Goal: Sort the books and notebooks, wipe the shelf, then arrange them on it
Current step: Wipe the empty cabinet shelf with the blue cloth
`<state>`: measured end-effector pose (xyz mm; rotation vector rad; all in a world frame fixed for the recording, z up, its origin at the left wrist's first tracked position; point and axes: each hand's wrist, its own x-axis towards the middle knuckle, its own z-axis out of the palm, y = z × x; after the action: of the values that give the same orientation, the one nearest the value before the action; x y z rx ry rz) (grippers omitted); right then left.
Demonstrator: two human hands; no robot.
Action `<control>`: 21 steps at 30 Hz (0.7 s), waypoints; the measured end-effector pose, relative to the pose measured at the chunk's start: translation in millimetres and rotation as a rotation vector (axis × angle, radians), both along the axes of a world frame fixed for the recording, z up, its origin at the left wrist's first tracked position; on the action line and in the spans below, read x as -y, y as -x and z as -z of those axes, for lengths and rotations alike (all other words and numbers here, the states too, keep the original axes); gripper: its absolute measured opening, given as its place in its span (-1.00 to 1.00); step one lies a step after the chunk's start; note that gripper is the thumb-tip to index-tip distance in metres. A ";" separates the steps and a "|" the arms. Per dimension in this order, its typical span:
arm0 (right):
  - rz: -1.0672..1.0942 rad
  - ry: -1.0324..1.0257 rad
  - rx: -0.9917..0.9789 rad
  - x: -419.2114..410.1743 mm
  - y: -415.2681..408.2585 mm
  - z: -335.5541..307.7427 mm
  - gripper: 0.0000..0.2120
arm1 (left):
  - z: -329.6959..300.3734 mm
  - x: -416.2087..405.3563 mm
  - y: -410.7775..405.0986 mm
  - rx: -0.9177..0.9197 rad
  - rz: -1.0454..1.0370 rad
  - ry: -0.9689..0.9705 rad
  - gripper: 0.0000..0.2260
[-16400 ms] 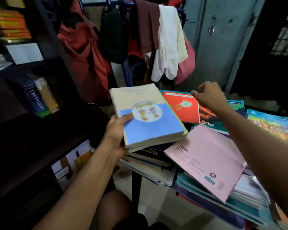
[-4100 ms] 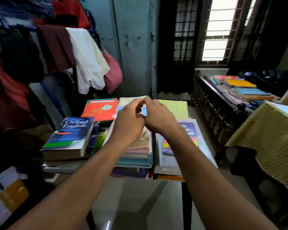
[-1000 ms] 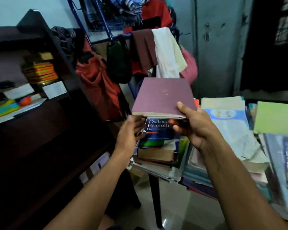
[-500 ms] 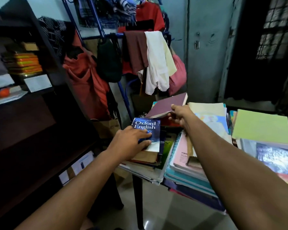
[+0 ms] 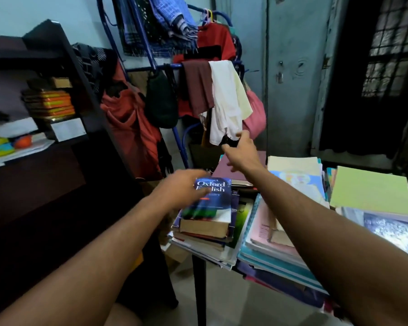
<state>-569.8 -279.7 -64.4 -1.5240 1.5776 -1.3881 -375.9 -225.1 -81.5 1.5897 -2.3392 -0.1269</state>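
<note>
A blue Oxford English dictionary [image 5: 216, 198] tops the left pile of books on the small table. My left hand [image 5: 181, 189], blurred, lies on its left edge with fingers across the cover. Behind it a maroon book [image 5: 222, 171] lies flat at the back of the table. My right hand [image 5: 243, 154] hovers just above the maroon book with fingers spread, holding nothing. A pile of pink and teal notebooks [image 5: 262, 227], a cream and blue book [image 5: 299, 184] and a green book [image 5: 370, 189] lie to the right. The dark wooden shelf [image 5: 45, 175] stands at the left.
The shelf's upper level holds orange boxes [image 5: 48, 103] and papers. A blue clothes rack [image 5: 224, 100] hung with garments stands behind the table, a grey metal cupboard [image 5: 292, 78] behind that. The table leg [image 5: 199, 290] stands on a tiled floor.
My right hand has laid the maroon book flat at the back of the table and let go of it. My left hand has stayed on the dictionary, shifting slightly.
</note>
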 end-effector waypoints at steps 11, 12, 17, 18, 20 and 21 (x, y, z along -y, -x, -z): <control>-0.781 0.181 0.305 -120.4 -271.5 -123.4 -0.73 | -153.7 -151.0 -215.8 -0.107 -0.547 0.363 -0.46; -0.869 0.190 0.318 -141.8 -310.0 -134.3 -0.71 | -171.4 -186.4 -245.0 -0.084 -0.641 0.394 -0.48; -1.177 0.236 0.263 -253.2 -443.4 -172.6 -0.70 | -227.6 -345.3 -332.1 0.109 -1.017 0.531 -0.52; -1.219 0.283 0.241 -273.5 -464.1 -177.7 -0.68 | -232.4 -371.5 -343.0 0.171 -1.107 0.553 -0.55; -1.280 0.362 0.212 -316.6 -502.9 -189.5 -0.65 | -242.3 -418.8 -366.1 0.295 -1.269 0.592 -0.56; -1.298 0.392 0.186 -331.4 -519.1 -193.3 -0.64 | -244.6 -433.8 -375.3 0.335 -1.319 0.616 -0.58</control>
<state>-50.8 51.7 128.8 -1.9486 -0.0044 -0.9629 -0.6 208.7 163.1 2.4426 -0.8584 1.0599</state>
